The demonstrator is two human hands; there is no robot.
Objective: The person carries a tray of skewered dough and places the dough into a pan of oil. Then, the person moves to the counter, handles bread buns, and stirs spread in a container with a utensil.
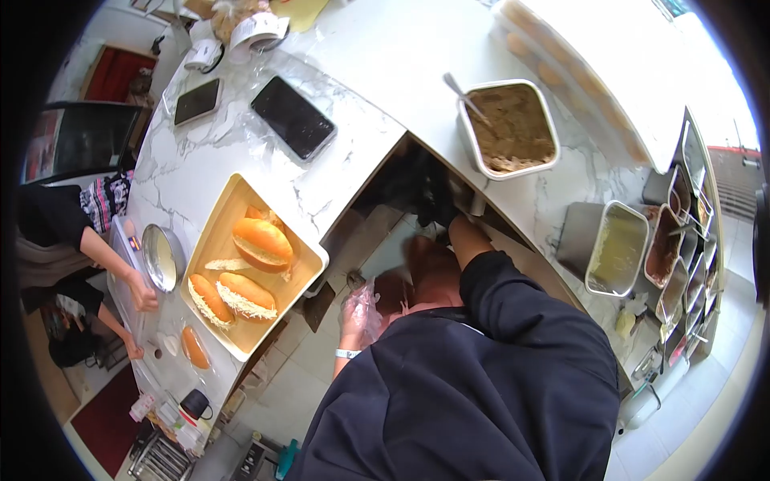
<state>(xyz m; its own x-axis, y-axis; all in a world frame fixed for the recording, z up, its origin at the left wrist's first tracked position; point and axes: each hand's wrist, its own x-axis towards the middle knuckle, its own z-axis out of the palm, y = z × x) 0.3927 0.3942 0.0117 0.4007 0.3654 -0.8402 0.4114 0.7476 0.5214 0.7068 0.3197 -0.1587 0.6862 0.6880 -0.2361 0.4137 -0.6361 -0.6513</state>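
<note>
My left hand, in a clear, crumpled plastic glove, hangs low beside my body. The glove's folds hide how its fingers are set and whether they hold anything. Bare from the cuff down, my right forearm reaches into the dark opening under the counter. Whatever that hand touches is lost among black shapes there. Left of my gloved hand, a yellow tray bears several split bread rolls, including a front roll filled with pale shreds. A small roll lies on clear plastic outside the tray.
Two phones, a black one and a smaller one, rest on the marble counter. At right stand a tub of brown spread with a spoon and a metal container. Another person's hand is near a metal bowl.
</note>
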